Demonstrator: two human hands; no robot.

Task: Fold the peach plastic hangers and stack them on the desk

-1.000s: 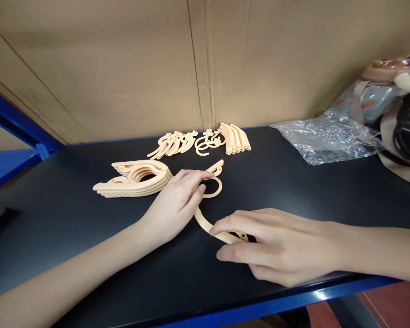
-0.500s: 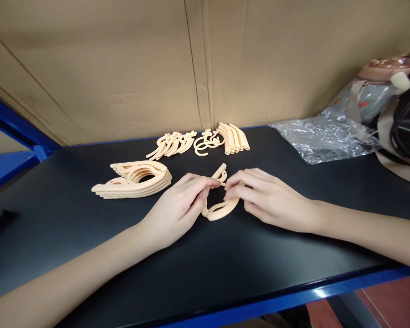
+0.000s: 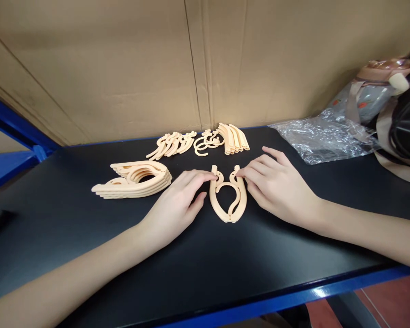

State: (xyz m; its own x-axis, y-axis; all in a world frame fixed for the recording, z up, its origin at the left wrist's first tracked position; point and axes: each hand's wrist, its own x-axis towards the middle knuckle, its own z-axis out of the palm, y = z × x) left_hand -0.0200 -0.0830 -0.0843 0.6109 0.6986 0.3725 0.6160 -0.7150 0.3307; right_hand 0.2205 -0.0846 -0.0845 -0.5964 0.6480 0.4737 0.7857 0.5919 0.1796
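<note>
A folded peach plastic hanger (image 3: 228, 196) lies flat on the black tabletop (image 3: 205, 264), its two arms joined at the near end and a hook between them. My left hand (image 3: 177, 205) rests beside it, fingers stretched out, the index fingertip touching the left arm's tip. My right hand (image 3: 276, 187) lies on the other side, fingers spread, a fingertip touching the right arm's tip. Neither hand grips anything.
A stack of folded hangers (image 3: 133, 178) sits to the left. Loose hanger arms (image 3: 172, 144), hooks (image 3: 205, 141) and more arms (image 3: 234, 137) lie by the cardboard wall (image 3: 191, 64). Crumpled clear plastic (image 3: 324, 136) and a bag (image 3: 399, 114) are at right. The blue table edge (image 3: 294, 298) runs in front.
The loose hanger parts that both hands were pinching together now lie as one folded hanger flat on the table. My right hand moved up from the near edge, and both hands have opened.
</note>
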